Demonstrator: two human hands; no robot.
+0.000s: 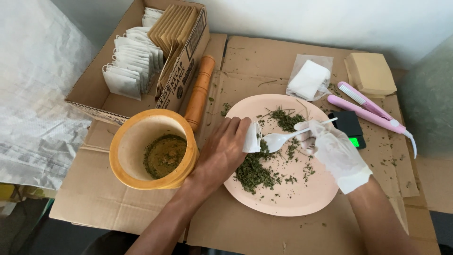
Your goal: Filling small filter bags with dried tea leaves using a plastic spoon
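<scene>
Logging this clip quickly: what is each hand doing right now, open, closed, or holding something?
Left hand: closed on a small white filter bag over the pink plate.
Right hand, gloved: closed on a white plastic spoon.

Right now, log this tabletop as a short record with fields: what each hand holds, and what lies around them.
left hand: bare left hand pinches a small white paper bag open over the plate
right hand: gloved right hand holds a white plastic spoon, its bowl at the bag
plate: pink plate with chopped dried green leaves
mortar: wooden mortar with green powder, pestle behind it
box: cardboard box of empty bags
right side: small black scale, pink sealer
</scene>
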